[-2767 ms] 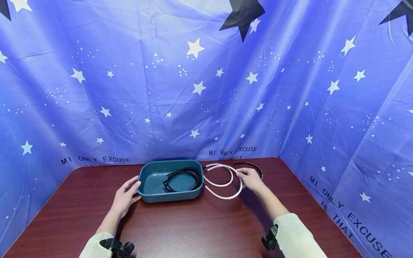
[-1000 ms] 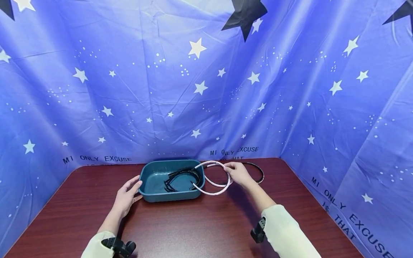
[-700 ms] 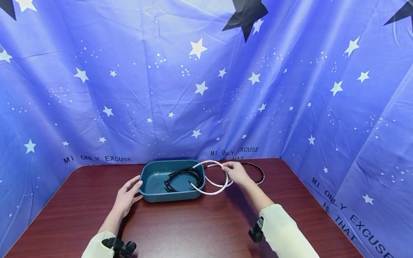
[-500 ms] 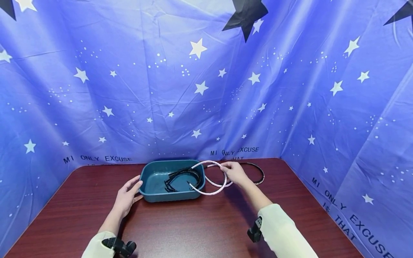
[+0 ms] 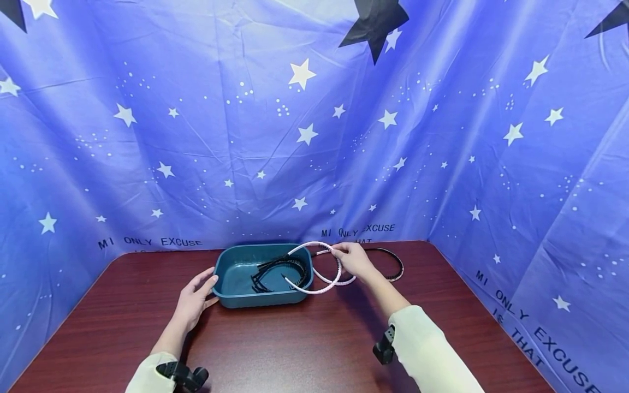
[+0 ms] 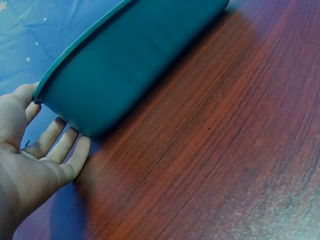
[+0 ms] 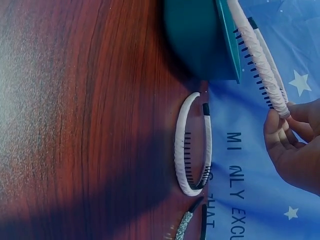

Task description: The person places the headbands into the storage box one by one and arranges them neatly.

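The right hand reaches forward, pinching a toothed, pink-wrapped headband by its arch, tips above the smooth, round-cornered teal bin, whose left end the left hand touches with spread fingers.

The headband I hold has matt, pleated, cloth-like wrapping; the box is smooth plastic, the table glossy wood-grain, the backdrop creased cloth.

On the blue curtain, black lettering reads "MI ONLY EXCUSE" behind the left rear of the worktop. Behind its right rear, a creased repeat has "THAT" below; along its right side stands "MI ONLY EXCUSE IS THAT".
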`<state>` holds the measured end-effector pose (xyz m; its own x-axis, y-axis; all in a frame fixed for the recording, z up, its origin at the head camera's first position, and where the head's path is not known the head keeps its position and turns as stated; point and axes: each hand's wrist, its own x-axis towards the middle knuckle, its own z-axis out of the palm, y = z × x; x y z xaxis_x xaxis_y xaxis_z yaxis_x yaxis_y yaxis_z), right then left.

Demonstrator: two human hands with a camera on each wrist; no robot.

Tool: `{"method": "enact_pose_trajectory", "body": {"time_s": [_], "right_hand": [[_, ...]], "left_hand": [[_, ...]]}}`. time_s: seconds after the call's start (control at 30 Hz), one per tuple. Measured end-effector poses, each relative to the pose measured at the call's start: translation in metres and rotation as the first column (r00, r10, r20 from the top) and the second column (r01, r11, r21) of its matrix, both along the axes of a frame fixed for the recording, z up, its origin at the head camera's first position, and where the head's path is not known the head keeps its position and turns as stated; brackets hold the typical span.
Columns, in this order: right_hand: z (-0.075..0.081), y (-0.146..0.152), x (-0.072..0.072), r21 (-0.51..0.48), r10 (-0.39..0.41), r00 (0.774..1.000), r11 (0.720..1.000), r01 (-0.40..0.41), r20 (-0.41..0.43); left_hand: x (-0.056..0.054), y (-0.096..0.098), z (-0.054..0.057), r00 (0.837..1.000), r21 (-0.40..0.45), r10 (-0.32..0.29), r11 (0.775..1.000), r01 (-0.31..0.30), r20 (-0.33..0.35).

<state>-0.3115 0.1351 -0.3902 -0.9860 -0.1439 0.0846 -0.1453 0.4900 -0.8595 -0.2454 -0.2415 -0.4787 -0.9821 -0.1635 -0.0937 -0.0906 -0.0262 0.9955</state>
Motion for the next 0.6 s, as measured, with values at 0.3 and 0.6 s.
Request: {"method": "enact_pose_trajectory", "body": {"time_s": [0.3,0.6], "right_hand": [[-0.003,-0.01,0.0,0.024,-0.011,1.0,1.0,0.011,-0.008],[-0.002,-0.017,0.0,0.027,-0.017,1.0,0.999,0.018,-0.014]], "left_hand": [[0.0,0.0,-0.001,1.0,0.002,-0.001,1.0,0.001,-0.004],[-0.001,0.0,-0.001,1.0,0.011,0.001,1.0,-0.001,-0.015]]}}
